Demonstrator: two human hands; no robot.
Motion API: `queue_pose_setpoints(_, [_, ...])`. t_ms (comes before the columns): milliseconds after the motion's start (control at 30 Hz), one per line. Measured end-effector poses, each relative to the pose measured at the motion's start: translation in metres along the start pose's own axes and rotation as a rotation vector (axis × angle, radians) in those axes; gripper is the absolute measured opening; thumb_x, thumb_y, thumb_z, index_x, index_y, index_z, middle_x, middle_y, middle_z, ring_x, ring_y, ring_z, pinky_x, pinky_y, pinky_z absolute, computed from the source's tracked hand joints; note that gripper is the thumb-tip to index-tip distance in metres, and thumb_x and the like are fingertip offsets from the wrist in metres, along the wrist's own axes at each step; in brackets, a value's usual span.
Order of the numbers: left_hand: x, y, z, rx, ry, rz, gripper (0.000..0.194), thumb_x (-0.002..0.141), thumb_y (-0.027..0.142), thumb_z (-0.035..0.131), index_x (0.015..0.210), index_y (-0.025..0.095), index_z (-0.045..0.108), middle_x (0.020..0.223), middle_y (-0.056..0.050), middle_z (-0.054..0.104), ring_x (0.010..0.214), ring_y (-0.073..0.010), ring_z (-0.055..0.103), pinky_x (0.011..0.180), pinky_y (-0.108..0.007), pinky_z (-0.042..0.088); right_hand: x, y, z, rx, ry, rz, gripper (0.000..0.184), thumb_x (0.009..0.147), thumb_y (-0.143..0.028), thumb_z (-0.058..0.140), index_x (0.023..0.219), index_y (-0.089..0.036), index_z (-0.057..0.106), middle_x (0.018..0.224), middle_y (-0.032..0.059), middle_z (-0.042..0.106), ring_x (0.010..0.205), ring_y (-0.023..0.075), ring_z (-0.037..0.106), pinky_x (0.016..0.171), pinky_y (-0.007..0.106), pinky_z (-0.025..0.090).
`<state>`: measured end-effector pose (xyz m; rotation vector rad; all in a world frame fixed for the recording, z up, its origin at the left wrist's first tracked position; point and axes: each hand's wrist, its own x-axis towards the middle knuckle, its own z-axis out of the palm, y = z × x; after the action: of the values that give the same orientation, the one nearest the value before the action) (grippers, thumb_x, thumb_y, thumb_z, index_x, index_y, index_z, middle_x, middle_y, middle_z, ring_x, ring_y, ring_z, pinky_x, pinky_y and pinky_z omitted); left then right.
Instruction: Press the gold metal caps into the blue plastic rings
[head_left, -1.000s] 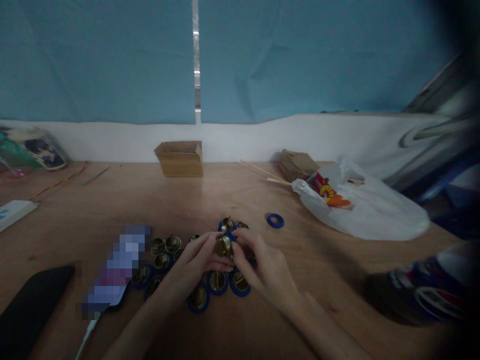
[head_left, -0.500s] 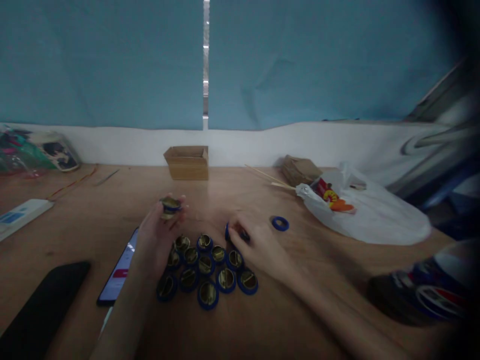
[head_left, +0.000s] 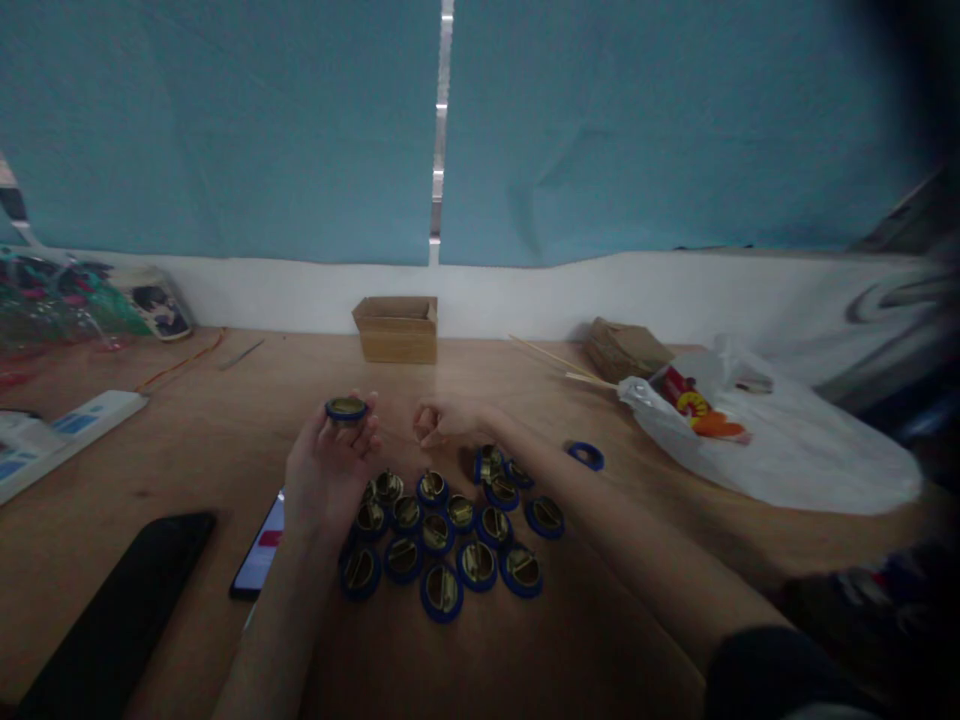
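Observation:
My left hand [head_left: 330,465] is raised palm up at the left of the pile, its fingers closed around a pin-back badge [head_left: 346,409] with a gold-coloured back and blue rim. My right hand [head_left: 431,425] hovers just right of it with curled fingers; whatever may be in them is hidden. Below both hands, several pin-back badges [head_left: 436,534] lie close together, pin sides up. A few more badges [head_left: 501,490] rest partly against each other beside my right forearm. Farther right, a separate blue ring [head_left: 586,456] lies on the wooden table [head_left: 600,640].
An open cardboard box [head_left: 397,335] stands by the wall. At right are a crumpled brown paper packet [head_left: 626,348] and a white plastic bag [head_left: 802,440]. A phone [head_left: 259,560], a black flat object [head_left: 124,600] and a power strip [head_left: 82,430] lie at left.
My right hand has moved from the right side of the pile up and left towards my left hand. More badges now show where it was. The camera view has shifted left.

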<state>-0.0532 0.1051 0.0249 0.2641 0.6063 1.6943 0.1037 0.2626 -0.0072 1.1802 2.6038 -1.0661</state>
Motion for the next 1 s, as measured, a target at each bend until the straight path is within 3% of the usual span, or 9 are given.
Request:
queue_pose_setpoints(400, [0.000, -0.001, -0.002, -0.026, 0.012, -0.011, 0.024, 0.091, 0.026, 0.047, 0.094, 0.011, 0.066, 0.099, -0.010, 0.072, 0.067, -0.0135, 0.065, 0.058, -0.024, 0.053, 0.007, 0.013, 0.012, -0.001, 0.057, -0.048, 0.028, 0.093, -0.030, 0.058, 0.116, -0.015, 0.058, 0.115, 0.0079, 0.062, 0.095, 0.0203, 0.063, 0.081, 0.040, 0.054])
queue_pose_setpoints(1000, [0.000, -0.003, -0.003, -0.035, -0.014, -0.057, 0.021, 0.089, 0.024, 0.050, 0.092, 0.012, 0.067, 0.099, -0.012, 0.072, 0.068, -0.0130, 0.065, 0.059, -0.023, 0.053, 0.003, 0.004, 0.009, -0.059, 0.048, 0.023, 0.030, 0.093, -0.030, 0.057, 0.119, -0.016, 0.057, 0.118, 0.0086, 0.060, 0.098, 0.0211, 0.063, 0.082, 0.041, 0.054])
